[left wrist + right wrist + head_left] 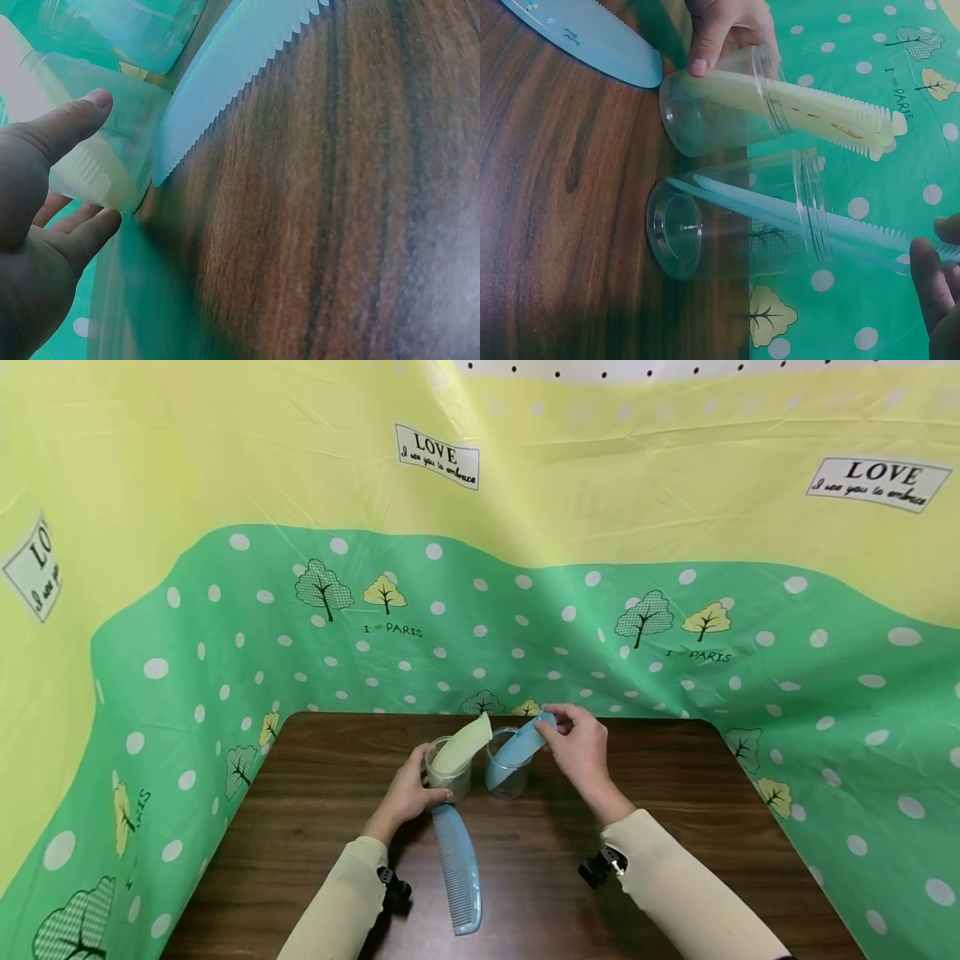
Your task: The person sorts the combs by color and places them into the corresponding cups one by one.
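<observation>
Two clear plastic jars stand side by side near the table's far edge. The left jar (459, 785) has pale yellow combs (467, 745) leaning out of its mouth, more than one in the right wrist view. My left hand (407, 787) holds this jar from its left side, thumb in front and fingers behind. In the right jar (712, 262) two light blue combs (780, 214) lean to the right. My right hand (581, 745) pinches their upper ends between thumb and fingers. Another blue comb (471, 877) lies flat on the table, close to the left jar's base.
The dark wood-grain table (637, 860) ends just behind the jars. A green and yellow printed curtain (525, 635) hangs around its back and sides. Each sleeve carries a small black wrist camera (600, 867).
</observation>
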A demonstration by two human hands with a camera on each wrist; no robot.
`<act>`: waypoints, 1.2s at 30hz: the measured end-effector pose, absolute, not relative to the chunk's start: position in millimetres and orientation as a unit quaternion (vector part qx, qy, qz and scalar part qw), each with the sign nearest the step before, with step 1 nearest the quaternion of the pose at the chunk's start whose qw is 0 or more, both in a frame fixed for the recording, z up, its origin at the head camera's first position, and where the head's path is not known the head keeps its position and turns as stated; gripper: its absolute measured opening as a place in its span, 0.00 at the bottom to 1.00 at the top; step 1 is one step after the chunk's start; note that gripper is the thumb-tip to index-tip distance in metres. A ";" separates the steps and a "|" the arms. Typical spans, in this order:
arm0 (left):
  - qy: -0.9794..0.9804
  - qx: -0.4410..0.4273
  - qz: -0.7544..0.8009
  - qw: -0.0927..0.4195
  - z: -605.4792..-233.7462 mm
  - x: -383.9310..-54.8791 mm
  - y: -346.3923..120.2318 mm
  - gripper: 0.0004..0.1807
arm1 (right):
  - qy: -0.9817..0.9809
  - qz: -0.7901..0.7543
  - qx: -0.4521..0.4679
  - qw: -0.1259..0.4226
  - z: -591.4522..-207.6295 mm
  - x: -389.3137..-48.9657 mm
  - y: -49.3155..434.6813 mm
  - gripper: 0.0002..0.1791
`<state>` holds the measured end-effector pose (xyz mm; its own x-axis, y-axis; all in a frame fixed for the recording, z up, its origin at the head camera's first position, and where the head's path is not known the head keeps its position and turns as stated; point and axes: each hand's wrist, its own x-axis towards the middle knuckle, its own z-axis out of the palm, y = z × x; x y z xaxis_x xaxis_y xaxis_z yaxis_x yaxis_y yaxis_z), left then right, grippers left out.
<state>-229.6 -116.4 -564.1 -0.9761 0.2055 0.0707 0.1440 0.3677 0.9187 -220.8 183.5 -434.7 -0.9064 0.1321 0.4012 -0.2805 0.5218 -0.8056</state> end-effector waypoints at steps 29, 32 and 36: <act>0.816 0.111 0.567 0.019 -563.0 -229.6 -114.9 0.50 | -0.895 0.402 0.042 0.189 -440.9 -225.3 185.6 0.15; 0.816 0.110 0.567 0.022 -563.5 -229.4 -115.8 0.50 | -0.899 0.392 0.056 0.188 -440.6 -222.8 186.7 0.17; 0.817 0.110 0.566 0.024 -564.7 -229.6 -117.3 0.50 | -0.898 0.389 0.067 0.191 -441.5 -219.0 188.6 0.19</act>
